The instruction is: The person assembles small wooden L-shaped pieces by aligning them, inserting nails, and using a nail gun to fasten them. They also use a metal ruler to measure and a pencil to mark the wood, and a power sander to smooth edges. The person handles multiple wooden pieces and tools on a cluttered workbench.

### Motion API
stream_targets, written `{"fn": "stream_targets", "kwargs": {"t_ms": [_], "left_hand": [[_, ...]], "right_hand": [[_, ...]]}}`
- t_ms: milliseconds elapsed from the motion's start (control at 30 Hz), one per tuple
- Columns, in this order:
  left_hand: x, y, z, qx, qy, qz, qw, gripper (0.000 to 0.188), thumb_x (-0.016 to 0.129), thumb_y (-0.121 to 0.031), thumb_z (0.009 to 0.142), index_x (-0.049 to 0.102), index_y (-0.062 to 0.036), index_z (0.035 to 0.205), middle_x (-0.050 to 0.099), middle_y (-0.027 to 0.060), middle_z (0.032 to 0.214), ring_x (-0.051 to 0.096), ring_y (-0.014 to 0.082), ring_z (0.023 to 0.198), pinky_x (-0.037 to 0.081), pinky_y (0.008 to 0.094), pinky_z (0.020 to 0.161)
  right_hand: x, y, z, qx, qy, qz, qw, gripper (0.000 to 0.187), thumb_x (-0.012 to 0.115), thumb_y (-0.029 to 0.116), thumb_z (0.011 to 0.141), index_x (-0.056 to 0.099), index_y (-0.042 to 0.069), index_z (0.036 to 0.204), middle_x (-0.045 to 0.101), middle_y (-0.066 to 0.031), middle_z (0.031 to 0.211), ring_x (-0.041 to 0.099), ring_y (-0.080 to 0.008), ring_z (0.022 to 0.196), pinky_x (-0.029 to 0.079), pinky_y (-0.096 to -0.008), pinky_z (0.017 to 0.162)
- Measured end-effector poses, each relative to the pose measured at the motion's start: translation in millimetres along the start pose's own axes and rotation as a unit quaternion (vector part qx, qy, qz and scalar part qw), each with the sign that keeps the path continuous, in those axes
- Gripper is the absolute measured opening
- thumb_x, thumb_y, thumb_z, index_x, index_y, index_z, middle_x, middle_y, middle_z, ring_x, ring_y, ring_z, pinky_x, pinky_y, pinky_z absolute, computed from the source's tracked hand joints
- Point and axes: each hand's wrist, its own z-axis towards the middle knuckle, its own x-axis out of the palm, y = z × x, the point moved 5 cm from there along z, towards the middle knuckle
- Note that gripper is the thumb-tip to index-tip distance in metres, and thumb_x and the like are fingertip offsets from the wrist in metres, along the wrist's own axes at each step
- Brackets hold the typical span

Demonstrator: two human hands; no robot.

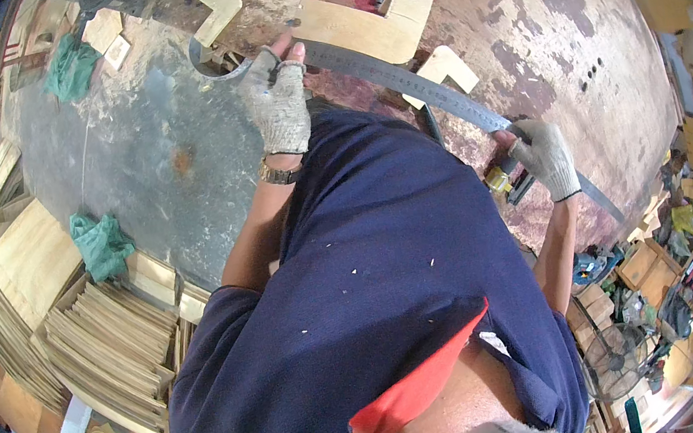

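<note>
Both gloved hands grip the steel ruler point(408, 84): left hand point(277, 102), right hand point(546, 157); torso hides the near counter point(569, 34) edge.

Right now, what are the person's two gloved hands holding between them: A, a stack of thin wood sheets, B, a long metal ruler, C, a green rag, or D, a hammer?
B: the left hand presses one end and the right hand grips farther along a long grey metal ruler with marked graduations, lying across the worn table near pale wooden cut-outs.
</note>
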Motion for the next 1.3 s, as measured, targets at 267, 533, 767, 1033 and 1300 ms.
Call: {"fn": "stream_targets", "kwargs": {"t_ms": [267, 533, 767, 1033, 1300], "left_hand": [[2.8, -3.5, -2.7, -0.012, -0.008, -0.023, 1.0, 0.03, 0.075, -0.013, 0.094, 0.073, 0.0, 0.122, 0.068, 0.0001, 0.087, 0.053, 0.0046, 0.065, 0.046, 0.0214, 0.057], [2.7, -6.6, -2.4, -0.014, -0.012, -0.028, 0.999, 0.032, 0.075, -0.014, 0.094, 0.072, -0.0002, 0.123, 0.071, 0.0011, 0.086, 0.054, 0.0043, 0.061, 0.046, 0.0205, 0.056], [2.0, -4.2, -2.8, -0.011, -0.005, -0.035, 0.999, 0.032, 0.075, -0.013, 0.094, 0.072, 0.0001, 0.123, 0.071, 0.0019, 0.087, 0.055, 0.0046, 0.061, 0.047, 0.021, 0.056], [2.8, -4.1, -2.5, -0.015, -0.008, -0.042, 0.999, 0.031, 0.074, -0.012, 0.095, 0.072, 0.0004, 0.123, 0.068, 0.0009, 0.085, 0.055, 0.0055, 0.063, 0.046, 0.0212, 0.056], [2.3, -5.1, -2.8, -0.018, -0.009, -0.024, 1.0, 0.032, 0.076, -0.011, 0.093, 0.072, 0.0014, 0.122, 0.068, 0.0001, 0.085, 0.053, 0.006, 0.062, 0.045, 0.0212, 0.057]], "right_hand": [[-3.3, 3.0, -1.5, -0.003, -0.012, -0.01, 1.0, 0.056, 0.068, 0.057, 0.092, 0.075, 0.002, 0.087, 0.064, -0.0116, 0.063, 0.064, -0.0231, 0.055, 0.049, -0.0404, 0.056], [-2.3, 0.9, -0.9, 0.01, -0.005, 0.025, 1.0, 0.052, 0.071, 0.053, 0.092, 0.075, 0.002, 0.086, 0.065, -0.0083, 0.06, 0.064, -0.0174, 0.051, 0.049, -0.0363, 0.052], [-1.8, -2.5, 1.2, -0.013, -0.024, 0.009, 1.0, 0.052, 0.072, 0.053, 0.092, 0.075, 0.002, 0.084, 0.063, -0.0085, 0.057, 0.062, -0.0179, 0.048, 0.048, -0.0366, 0.051], [-3.5, -0.9, 1.1, -0.006, -0.016, 0.004, 1.0, 0.054, 0.072, 0.054, 0.091, 0.075, 0.001, 0.084, 0.063, -0.0088, 0.059, 0.063, -0.0184, 0.051, 0.048, -0.0373, 0.052], [-4.0, 1.2, -0.1, 0.016, -0.005, 0.012, 1.0, 0.052, 0.072, 0.055, 0.091, 0.077, 0.003, 0.092, 0.065, -0.009, 0.061, 0.063, -0.0186, 0.053, 0.049, -0.0377, 0.054]]}}
